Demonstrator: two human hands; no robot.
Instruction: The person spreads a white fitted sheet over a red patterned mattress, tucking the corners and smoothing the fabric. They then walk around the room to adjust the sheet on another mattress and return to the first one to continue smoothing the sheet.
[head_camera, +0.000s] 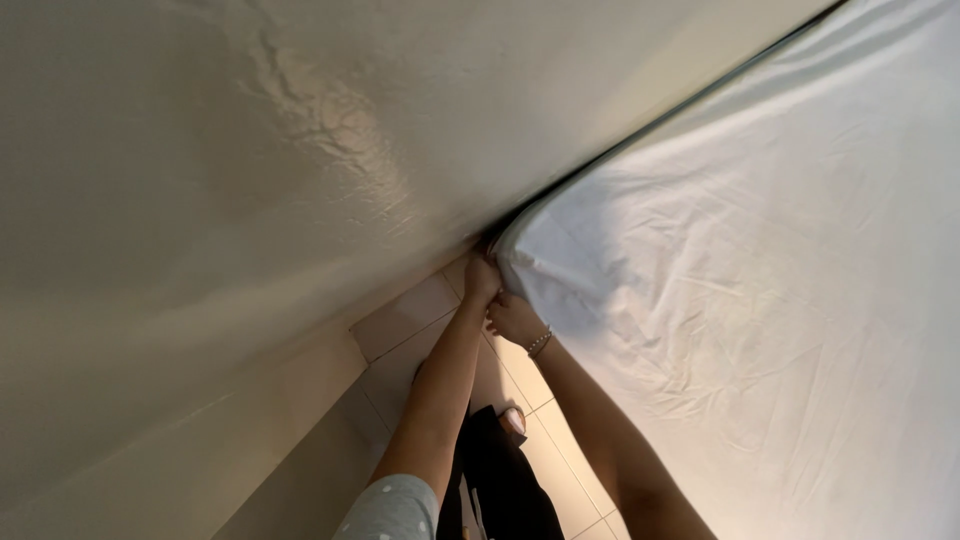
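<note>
Gripping the corner of a white bedsheet (720, 290) with both hands, low by the wall.

The left hand (481, 280) has its grip closed on the sheet's corner (510, 262), arm stretched straight out, a dotted grey sleeve (395, 508) at the shoulder. The right hand (514, 318), a bead bracelet (539, 342) on its wrist, pinches the fabric's edge just below, touching the left. The sheet lies creased across the mattress at the right, its corner down by the glossy cream wall (250, 180) above the pale tiled floor (405, 320).
</note>
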